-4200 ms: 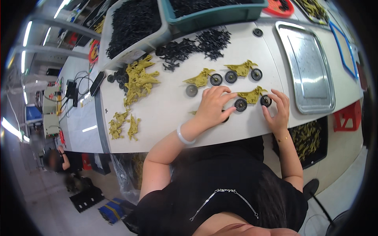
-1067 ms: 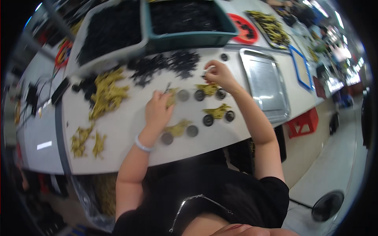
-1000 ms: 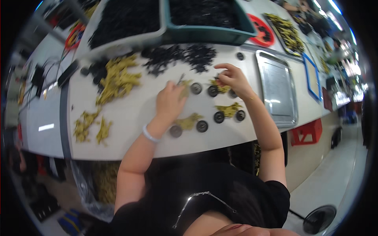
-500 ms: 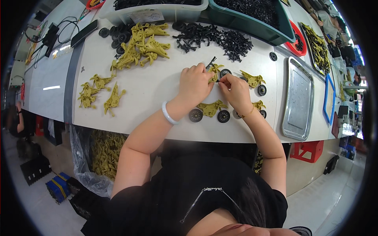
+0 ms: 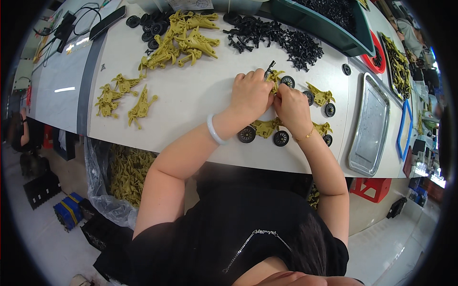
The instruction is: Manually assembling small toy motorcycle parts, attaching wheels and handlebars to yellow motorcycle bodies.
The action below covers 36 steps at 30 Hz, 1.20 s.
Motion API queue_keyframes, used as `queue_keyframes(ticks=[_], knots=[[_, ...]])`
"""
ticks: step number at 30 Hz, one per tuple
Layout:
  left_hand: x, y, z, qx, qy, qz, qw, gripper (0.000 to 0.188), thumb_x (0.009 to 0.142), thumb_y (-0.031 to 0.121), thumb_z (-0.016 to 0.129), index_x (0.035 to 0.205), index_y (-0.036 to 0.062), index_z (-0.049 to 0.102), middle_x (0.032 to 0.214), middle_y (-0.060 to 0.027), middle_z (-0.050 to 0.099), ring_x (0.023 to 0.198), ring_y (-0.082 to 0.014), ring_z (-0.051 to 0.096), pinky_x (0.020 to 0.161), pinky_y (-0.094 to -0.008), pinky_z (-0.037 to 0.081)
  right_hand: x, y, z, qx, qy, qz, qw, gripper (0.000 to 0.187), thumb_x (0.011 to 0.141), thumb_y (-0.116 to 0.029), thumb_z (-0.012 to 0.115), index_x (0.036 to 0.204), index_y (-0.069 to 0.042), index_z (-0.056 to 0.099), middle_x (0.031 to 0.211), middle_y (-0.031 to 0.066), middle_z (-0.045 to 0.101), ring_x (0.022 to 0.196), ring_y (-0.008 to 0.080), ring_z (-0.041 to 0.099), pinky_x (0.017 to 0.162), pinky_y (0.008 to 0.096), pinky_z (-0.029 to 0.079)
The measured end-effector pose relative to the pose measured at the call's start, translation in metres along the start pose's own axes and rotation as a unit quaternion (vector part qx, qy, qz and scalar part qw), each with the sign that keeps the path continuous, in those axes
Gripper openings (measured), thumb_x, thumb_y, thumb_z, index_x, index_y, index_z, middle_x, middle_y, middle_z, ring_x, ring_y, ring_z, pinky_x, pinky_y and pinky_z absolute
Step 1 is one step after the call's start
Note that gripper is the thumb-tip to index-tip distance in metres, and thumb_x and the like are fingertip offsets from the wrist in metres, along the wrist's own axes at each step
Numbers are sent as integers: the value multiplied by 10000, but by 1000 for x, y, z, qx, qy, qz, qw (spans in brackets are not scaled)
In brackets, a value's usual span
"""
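My left hand (image 5: 252,93) is closed around a yellow-green toy motorcycle body (image 5: 274,76), whose black front fork (image 5: 270,66) sticks out beyond the fingers. A black spoked wheel (image 5: 287,82) shows at its right side. My right hand (image 5: 293,107) presses against my left fingertips in a pinch; whatever it pinches is hidden. Just below the hands lies a wheeled toy motorcycle (image 5: 265,128), partly covered by my right wrist. Two more wheeled bodies lie to the right, one (image 5: 320,95) beside my right hand and another (image 5: 324,128) lower down.
Bare yellow-green bodies form a pile (image 5: 179,40) at the back, with a few (image 5: 140,108) at left. Small black parts (image 5: 300,50) lie heaped before a green bin (image 5: 329,28). A metal tray (image 5: 369,126) is at right. Below the table edge, a plastic-lined container (image 5: 129,176) holds more bodies.
The whole view has shifted, so the table's things sit farther right. My right fingers have closed in against my left hand, and the small black piece seen between them is now hidden.
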State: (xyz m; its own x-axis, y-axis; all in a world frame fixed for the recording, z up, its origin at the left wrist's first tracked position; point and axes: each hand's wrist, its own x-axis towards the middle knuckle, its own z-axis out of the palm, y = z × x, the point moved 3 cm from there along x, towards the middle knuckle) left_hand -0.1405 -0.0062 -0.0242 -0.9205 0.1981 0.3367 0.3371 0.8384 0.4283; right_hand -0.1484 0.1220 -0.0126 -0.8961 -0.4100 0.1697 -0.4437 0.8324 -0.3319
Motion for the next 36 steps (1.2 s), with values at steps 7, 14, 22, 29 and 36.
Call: queue_keyframes(ticks=[7, 14, 22, 29, 36], knots=[[0, -4, -7, -20, 2, -5, 1000, 146, 726, 212, 694, 866, 177, 717, 817, -27, 530, 818, -216, 558, 732, -380, 390, -9, 4, -11, 94, -26, 35, 995, 137, 758, -111, 653, 844, -16, 608, 674, 127, 642, 630, 296, 637, 606, 379, 508], [5, -20, -16, 9, -33, 1, 999, 165, 736, 210, 681, 896, 213, 724, 875, -25, 563, 878, -239, 549, 817, -409, 385, 51, 9, -53, 70, 8, -8, 997, 137, 783, -137, 662, 902, -71, 677, 733, 92, 649, 670, 271, 626, 638, 360, 505], [7, -17, -21, 35, -46, -12, 998, 210, 755, 190, 655, 945, 239, 731, 1010, -60, 591, 1038, -269, 503, 981, -511, 298, 133, -12, 21, -14, 13, -229, 973, 140, 750, -104, 668, 889, -89, 667, 866, 35, 601, 909, 241, 588, 771, 350, 504], [6, -4, -32, -20, 22, 15, 999, 194, 725, 145, 661, 910, 167, 715, 982, -33, 582, 1027, -231, 501, 988, -473, 298, 107, 17, -20, 132, 13, -84, 988, 116, 748, -79, 578, 858, -69, 612, 771, 114, 627, 763, 283, 617, 697, 382, 498], [1, 50, -7, -101, -60, 140, 983, 256, 741, 180, 672, 990, 121, 657, 1013, -25, 583, 1061, -214, 511, 1015, -462, 305, 19, 150, -103, 391, -15, 196, 899, 316, 867, -107, 614, 1166, -6, 587, 902, 45, 665, 857, 124, 636, 713, 241, 489]])
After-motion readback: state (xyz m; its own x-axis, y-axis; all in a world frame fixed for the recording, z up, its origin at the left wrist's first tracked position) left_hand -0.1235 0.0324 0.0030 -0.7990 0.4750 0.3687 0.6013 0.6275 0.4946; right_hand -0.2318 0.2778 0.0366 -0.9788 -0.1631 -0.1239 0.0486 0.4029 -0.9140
